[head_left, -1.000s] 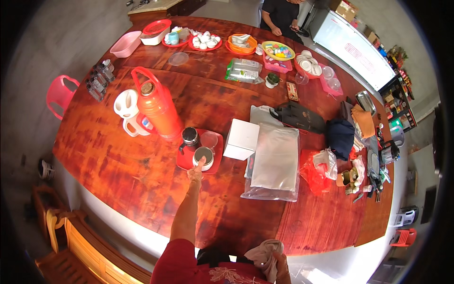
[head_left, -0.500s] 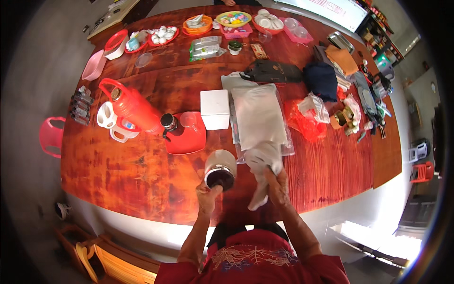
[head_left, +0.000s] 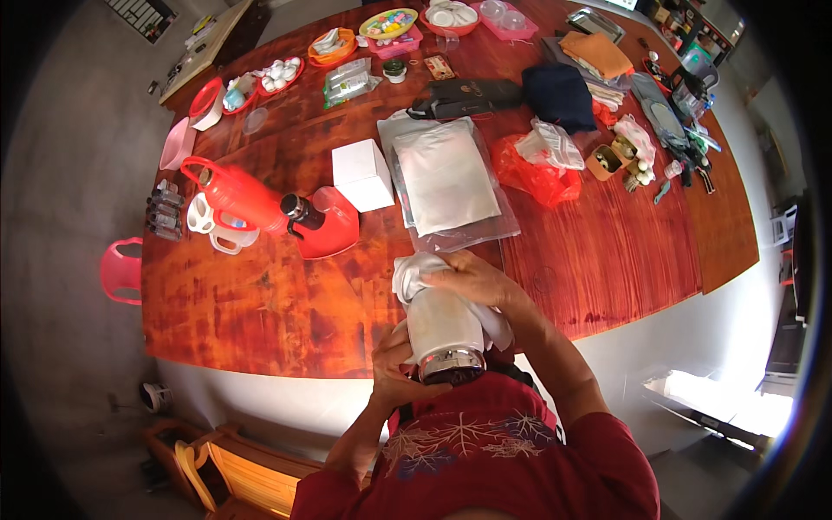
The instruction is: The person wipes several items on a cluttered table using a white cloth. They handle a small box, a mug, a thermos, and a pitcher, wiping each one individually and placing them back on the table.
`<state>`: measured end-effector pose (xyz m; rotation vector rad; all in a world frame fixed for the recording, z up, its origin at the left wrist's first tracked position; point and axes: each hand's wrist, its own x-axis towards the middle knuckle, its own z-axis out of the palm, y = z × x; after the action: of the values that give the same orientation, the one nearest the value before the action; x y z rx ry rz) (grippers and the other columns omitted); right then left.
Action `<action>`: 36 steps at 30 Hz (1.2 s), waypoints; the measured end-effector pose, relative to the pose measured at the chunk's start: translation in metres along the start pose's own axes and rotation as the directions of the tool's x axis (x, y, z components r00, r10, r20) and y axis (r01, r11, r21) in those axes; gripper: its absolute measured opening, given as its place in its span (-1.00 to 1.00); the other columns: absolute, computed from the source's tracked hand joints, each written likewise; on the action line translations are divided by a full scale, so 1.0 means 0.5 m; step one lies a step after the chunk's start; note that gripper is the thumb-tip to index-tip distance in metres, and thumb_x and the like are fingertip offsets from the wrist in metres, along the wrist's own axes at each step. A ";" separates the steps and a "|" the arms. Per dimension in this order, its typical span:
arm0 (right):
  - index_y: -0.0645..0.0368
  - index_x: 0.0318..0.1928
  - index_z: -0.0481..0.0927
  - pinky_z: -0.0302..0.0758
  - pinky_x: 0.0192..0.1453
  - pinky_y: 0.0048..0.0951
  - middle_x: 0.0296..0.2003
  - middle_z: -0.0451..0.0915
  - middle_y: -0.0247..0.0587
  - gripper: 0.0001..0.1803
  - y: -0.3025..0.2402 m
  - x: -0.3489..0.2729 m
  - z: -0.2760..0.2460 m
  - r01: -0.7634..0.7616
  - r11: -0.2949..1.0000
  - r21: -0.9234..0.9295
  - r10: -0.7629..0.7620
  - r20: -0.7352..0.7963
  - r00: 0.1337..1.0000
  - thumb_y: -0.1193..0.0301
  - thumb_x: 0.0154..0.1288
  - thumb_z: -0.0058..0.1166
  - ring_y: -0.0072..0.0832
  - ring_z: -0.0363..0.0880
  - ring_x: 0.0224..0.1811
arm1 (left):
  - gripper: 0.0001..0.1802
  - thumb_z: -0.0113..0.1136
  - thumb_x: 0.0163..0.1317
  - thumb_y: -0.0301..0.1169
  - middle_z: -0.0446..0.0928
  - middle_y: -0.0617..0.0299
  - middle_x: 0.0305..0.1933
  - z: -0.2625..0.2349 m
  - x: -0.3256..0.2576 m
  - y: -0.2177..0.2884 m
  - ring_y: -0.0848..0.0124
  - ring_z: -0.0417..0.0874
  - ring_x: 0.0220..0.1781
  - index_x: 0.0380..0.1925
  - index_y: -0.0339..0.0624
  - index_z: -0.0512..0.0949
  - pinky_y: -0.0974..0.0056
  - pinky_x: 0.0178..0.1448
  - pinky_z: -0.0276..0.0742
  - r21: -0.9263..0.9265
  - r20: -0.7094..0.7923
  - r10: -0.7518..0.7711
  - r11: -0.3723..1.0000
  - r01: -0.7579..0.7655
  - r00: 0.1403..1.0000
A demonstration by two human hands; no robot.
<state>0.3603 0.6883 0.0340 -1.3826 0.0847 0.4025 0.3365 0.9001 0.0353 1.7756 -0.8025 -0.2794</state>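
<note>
A cream cylindrical vessel with a shiny metal collar and a dark end is held close to my body, that end tilted toward me. My left hand is closed round it near the collar. A white cloth covers the vessel's far end, and part of it hangs down on the right side. My right hand grips this cloth and presses it against the vessel. Beyond my hands lies a flat clear plastic bag with a pale sheet inside, next to a white box.
On the wooden table, a red thermos flask and a red tray with a dark-lidded bottle stand left. Right are a red plastic bag and dark folded cloth. Bowls line the far edge; a wooden chair is lower left.
The vessel has come nearer my body and moved right. My right hand has brought the cloth from the plastic bag's near end onto the vessel's far end. The view has shifted.
</note>
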 end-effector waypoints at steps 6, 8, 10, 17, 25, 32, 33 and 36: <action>-0.05 0.13 0.48 0.12 0.32 -0.17 0.05 0.47 -0.21 -0.52 -0.013 -0.096 -0.007 0.426 0.653 -0.626 -0.368 0.230 0.901 0.10 0.22 -0.02 -0.24 0.30 0.19 | -0.21 0.56 -0.59 -0.26 0.54 0.18 -0.06 0.066 -0.022 0.008 0.29 0.48 -0.01 -0.15 -0.20 0.55 0.18 0.13 0.32 0.083 -0.040 -0.196 0.977 0.198 0.980; -0.04 -0.11 0.59 0.05 0.22 0.10 -0.20 0.47 -0.42 -0.67 -0.015 -0.140 0.024 0.631 0.387 -0.672 -0.584 0.350 0.732 0.22 0.06 0.09 -0.33 0.29 0.08 | -0.11 0.58 -0.54 -0.23 0.54 0.19 -0.08 0.091 -0.056 -0.001 0.30 0.47 0.05 -0.03 -0.21 0.45 0.17 0.18 0.34 -0.138 -0.042 -0.613 0.786 0.603 0.789; -0.01 -0.27 0.62 0.07 0.22 0.04 -0.20 0.46 -0.42 -0.77 -0.032 -0.184 0.055 0.728 0.239 -0.642 -0.544 0.532 0.648 0.22 0.05 0.11 -0.39 0.31 0.06 | -0.23 0.32 0.00 -0.15 0.32 0.05 0.18 0.096 -0.129 -0.129 0.30 0.36 0.23 0.17 -0.16 0.20 0.07 0.23 0.37 0.219 0.077 -0.240 0.951 0.218 0.968; 0.07 -0.23 0.63 0.09 0.22 -0.12 -0.16 0.50 -0.35 -0.75 -0.051 -0.169 0.031 0.553 0.453 -0.699 -0.302 0.463 0.833 0.25 0.14 0.07 -0.46 0.31 0.09 | -0.31 0.48 -0.18 -0.27 0.50 0.13 0.00 0.070 -0.061 0.007 0.21 0.54 0.03 0.01 -0.21 0.43 0.14 0.12 0.50 0.204 0.363 -0.391 0.919 0.337 0.846; 0.24 0.02 0.50 0.39 0.02 -0.44 -0.16 0.56 -0.11 -0.51 -0.072 -0.093 -0.025 0.040 0.995 -0.088 -0.021 0.210 0.977 0.10 0.27 -0.08 -0.37 0.51 -0.11 | -0.35 0.47 -0.28 -0.27 0.55 0.10 -0.15 0.107 -0.073 0.010 0.33 0.58 -0.10 -0.13 -0.38 0.52 0.26 0.06 0.47 -0.657 -0.153 -0.362 0.732 0.179 0.919; 0.28 0.23 0.21 0.13 0.29 -0.36 0.19 0.18 -0.05 -0.39 0.068 -0.067 0.034 0.451 0.859 -0.242 -0.508 -0.295 0.809 0.06 0.36 -0.21 -0.31 0.18 0.25 | -0.26 0.14 0.13 0.06 0.43 0.17 0.10 0.114 0.008 0.049 0.31 0.46 0.13 0.15 -0.25 0.28 0.14 0.25 0.34 -0.829 -0.217 -0.533 0.543 0.135 0.818; 0.23 0.21 0.26 0.04 0.32 -0.25 0.21 0.16 -0.02 -0.40 0.063 -0.071 0.050 0.469 0.838 -0.278 -0.543 -0.357 0.760 0.04 0.35 -0.24 -0.18 0.10 0.26 | -0.29 0.12 0.15 0.04 0.43 0.16 0.09 0.113 0.019 0.049 0.31 0.47 0.12 0.14 -0.25 0.29 0.15 0.24 0.34 -0.826 -0.227 -0.541 0.547 0.134 0.810; 0.11 0.30 0.14 -0.18 0.40 -0.12 0.31 -0.08 0.05 -0.34 0.080 -0.084 0.098 0.430 0.859 -0.277 -0.511 -0.478 0.714 -0.01 0.31 -0.23 -0.04 -0.17 0.36 | -0.41 0.06 0.20 0.00 0.50 0.18 -0.02 0.119 0.056 0.073 0.34 0.52 0.01 0.03 -0.27 0.40 0.22 0.12 0.40 -0.808 -0.274 -0.596 0.568 0.156 0.755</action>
<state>0.2996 0.7314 0.0184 -1.5698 0.1582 -0.4376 0.3107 0.8319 0.0527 1.0904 0.1667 -0.3357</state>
